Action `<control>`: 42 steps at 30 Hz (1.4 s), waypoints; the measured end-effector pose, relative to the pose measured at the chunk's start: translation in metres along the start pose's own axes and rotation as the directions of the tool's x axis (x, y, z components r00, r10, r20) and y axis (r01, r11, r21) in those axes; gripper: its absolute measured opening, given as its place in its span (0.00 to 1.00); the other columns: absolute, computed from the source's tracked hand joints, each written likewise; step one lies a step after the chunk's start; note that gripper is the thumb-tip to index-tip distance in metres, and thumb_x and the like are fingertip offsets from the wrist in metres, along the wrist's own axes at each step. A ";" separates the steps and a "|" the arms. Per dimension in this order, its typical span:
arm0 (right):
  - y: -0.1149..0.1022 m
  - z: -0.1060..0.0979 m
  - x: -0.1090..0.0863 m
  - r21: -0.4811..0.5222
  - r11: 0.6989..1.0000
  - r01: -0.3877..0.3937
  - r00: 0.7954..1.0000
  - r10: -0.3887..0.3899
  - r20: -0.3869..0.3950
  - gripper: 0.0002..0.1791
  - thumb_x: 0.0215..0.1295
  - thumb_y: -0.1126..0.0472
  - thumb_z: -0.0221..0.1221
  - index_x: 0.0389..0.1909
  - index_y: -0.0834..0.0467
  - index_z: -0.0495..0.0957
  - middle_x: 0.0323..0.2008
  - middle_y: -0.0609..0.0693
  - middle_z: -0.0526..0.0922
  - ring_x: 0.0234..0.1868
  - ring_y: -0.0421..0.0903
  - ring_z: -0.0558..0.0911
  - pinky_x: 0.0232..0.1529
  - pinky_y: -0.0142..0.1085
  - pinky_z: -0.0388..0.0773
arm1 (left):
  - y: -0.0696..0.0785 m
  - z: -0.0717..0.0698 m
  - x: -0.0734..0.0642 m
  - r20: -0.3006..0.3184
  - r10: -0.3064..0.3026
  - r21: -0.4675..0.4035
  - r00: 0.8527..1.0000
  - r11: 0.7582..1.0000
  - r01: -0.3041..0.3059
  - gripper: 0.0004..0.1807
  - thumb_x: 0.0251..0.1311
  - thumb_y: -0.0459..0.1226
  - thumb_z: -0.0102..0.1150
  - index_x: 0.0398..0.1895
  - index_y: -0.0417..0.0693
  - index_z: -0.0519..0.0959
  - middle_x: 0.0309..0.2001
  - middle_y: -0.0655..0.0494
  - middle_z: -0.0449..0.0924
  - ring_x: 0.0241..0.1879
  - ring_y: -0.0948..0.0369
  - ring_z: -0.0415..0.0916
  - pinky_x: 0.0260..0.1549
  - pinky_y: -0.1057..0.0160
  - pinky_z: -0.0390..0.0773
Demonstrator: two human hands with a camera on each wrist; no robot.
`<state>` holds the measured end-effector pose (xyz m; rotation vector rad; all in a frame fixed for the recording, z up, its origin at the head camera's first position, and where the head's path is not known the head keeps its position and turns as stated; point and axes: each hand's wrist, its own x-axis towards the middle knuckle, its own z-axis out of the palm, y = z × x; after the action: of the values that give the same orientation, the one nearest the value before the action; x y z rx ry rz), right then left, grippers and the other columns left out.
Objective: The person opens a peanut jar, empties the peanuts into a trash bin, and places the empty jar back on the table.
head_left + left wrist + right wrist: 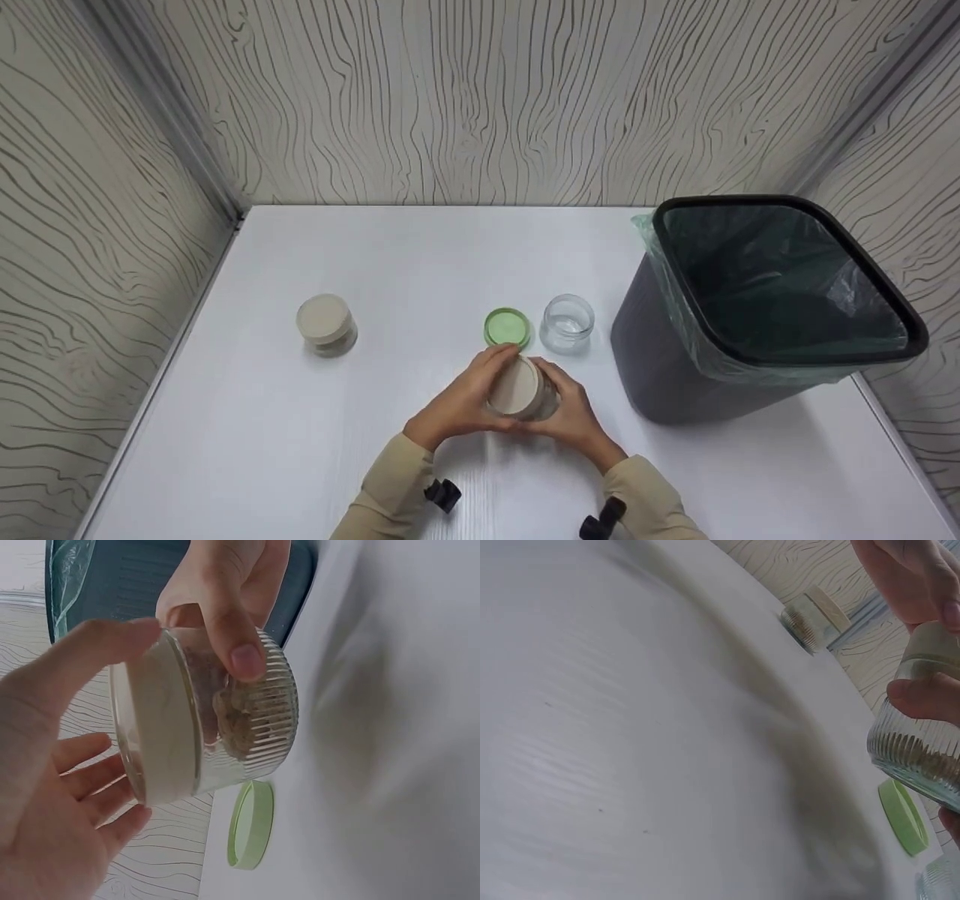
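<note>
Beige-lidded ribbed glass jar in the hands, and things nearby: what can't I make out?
Ribbed glass jar with beige lid: left wrist view, ribbing and the right hand partly hide its brownish contents.
Open clear glass jar: right wrist view, cut off by frame edge.
Grey plastic bin: head view, green liner covers its floor.

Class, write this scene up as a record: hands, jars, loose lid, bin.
Hands: left hand grips the beige lid, right hand holds the glass
Held jar: tilted, brownish contents, unidentifiable
Second lidded jar: standing at left
Open jar: uncovered clear glass, near the bin
Green lid: flat on the table, beside the open jar
Bin: at right, bag-lined
</note>
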<state>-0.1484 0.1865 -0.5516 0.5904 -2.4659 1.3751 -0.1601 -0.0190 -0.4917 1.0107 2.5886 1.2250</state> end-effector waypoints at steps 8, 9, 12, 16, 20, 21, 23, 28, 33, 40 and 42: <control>-0.002 0.000 -0.001 0.028 1.000 0.004 1.000 -0.004 0.010 0.49 0.29 0.61 0.80 0.60 0.66 0.72 0.55 0.59 0.81 0.58 0.37 0.77 0.62 0.22 0.72 | -0.003 0.001 0.000 -0.007 0.080 0.004 0.997 0.997 -0.080 0.51 0.35 0.30 0.74 0.70 0.40 0.61 0.70 0.44 0.63 0.69 0.50 0.63 0.67 0.53 0.72; -0.003 0.000 -0.001 0.025 1.000 0.009 1.000 -0.009 0.006 0.49 0.28 0.61 0.80 0.60 0.66 0.72 0.55 0.59 0.81 0.58 0.38 0.78 0.62 0.23 0.72 | -0.004 0.000 -0.001 -0.010 0.083 0.004 0.996 0.997 -0.083 0.51 0.35 0.30 0.74 0.69 0.40 0.61 0.69 0.44 0.63 0.69 0.50 0.63 0.67 0.53 0.72; -0.003 -0.001 -0.001 0.014 1.000 0.024 1.000 -0.024 -0.003 0.49 0.27 0.62 0.79 0.60 0.65 0.72 0.55 0.58 0.82 0.58 0.39 0.78 0.61 0.23 0.73 | -0.004 0.000 -0.001 -0.018 0.086 0.013 0.996 0.996 -0.086 0.50 0.37 0.32 0.75 0.68 0.39 0.62 0.68 0.44 0.65 0.68 0.50 0.64 0.67 0.54 0.73; -0.002 -0.001 0.000 0.006 0.999 0.038 0.999 -0.038 -0.005 0.49 0.26 0.63 0.79 0.59 0.65 0.73 0.54 0.58 0.82 0.57 0.39 0.79 0.61 0.23 0.73 | -0.003 -0.001 -0.001 -0.032 0.067 0.033 0.997 0.997 -0.066 0.48 0.38 0.36 0.76 0.68 0.39 0.63 0.66 0.45 0.66 0.66 0.52 0.66 0.65 0.55 0.75; 0.000 0.000 -0.001 -0.022 0.998 0.061 0.998 -0.062 -0.011 0.48 0.27 0.61 0.79 0.58 0.65 0.73 0.53 0.58 0.82 0.56 0.41 0.79 0.61 0.24 0.74 | -0.003 -0.002 -0.001 -0.045 0.043 0.055 0.998 0.998 -0.040 0.48 0.41 0.40 0.76 0.67 0.40 0.64 0.65 0.46 0.67 0.65 0.53 0.67 0.64 0.55 0.75; 0.000 0.000 -0.001 -0.027 0.998 0.060 0.998 -0.061 -0.012 0.48 0.27 0.61 0.79 0.58 0.64 0.74 0.53 0.58 0.82 0.56 0.41 0.80 0.61 0.24 0.75 | -0.003 -0.002 -0.001 -0.049 0.036 0.061 0.998 0.998 -0.033 0.47 0.41 0.41 0.76 0.67 0.40 0.64 0.65 0.46 0.67 0.65 0.53 0.67 0.64 0.55 0.76; 0.000 0.001 -0.001 -0.035 0.998 0.054 0.998 -0.055 -0.015 0.47 0.29 0.60 0.79 0.58 0.65 0.74 0.53 0.57 0.83 0.56 0.41 0.80 0.61 0.25 0.75 | -0.004 -0.001 -0.001 -0.057 0.020 0.064 0.998 0.998 -0.017 0.48 0.42 0.44 0.76 0.67 0.39 0.65 0.64 0.46 0.67 0.64 0.53 0.68 0.63 0.55 0.76; -0.002 0.001 -0.003 -0.027 0.999 0.027 1.000 -0.027 -0.004 0.46 0.31 0.59 0.79 0.58 0.63 0.74 0.53 0.54 0.83 0.57 0.39 0.79 0.61 0.26 0.75 | -0.004 0.000 -0.002 -0.079 -0.016 0.053 0.997 0.998 0.020 0.48 0.42 0.49 0.75 0.66 0.39 0.66 0.60 0.47 0.68 0.60 0.54 0.70 0.59 0.55 0.79; -0.004 0.000 -0.003 -0.015 1.000 0.007 1.000 -0.006 0.019 0.46 0.32 0.58 0.79 0.60 0.59 0.73 0.54 0.52 0.82 0.57 0.41 0.79 0.61 0.28 0.76 | -0.007 0.002 -0.002 -0.107 -0.006 0.053 0.994 0.999 0.012 0.45 0.42 0.52 0.75 0.63 0.41 0.69 0.56 0.48 0.70 0.56 0.56 0.73 0.57 0.57 0.80; -0.004 0.000 -0.004 -0.039 0.999 0.014 0.999 -0.013 0.032 0.45 0.32 0.59 0.78 0.58 0.62 0.74 0.54 0.54 0.82 0.57 0.44 0.80 0.62 0.29 0.76 | -0.009 0.006 -0.003 -0.129 -0.024 0.070 0.991 0.997 0.033 0.43 0.40 0.54 0.75 0.57 0.38 0.71 0.52 0.49 0.73 0.51 0.58 0.75 0.54 0.59 0.81; -0.003 -0.001 -0.005 -0.047 0.999 0.019 0.999 -0.018 0.031 0.45 0.31 0.59 0.78 0.58 0.63 0.74 0.54 0.54 0.82 0.57 0.43 0.80 0.62 0.28 0.76 | -0.009 0.007 -0.003 -0.129 -0.048 0.065 0.991 0.996 0.057 0.43 0.40 0.54 0.75 0.56 0.38 0.72 0.51 0.50 0.74 0.50 0.58 0.75 0.54 0.60 0.81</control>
<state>-0.1429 0.1865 -0.5509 0.6262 -2.5028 1.3069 -0.1600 -0.0203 -0.5029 0.8974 2.7521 1.2346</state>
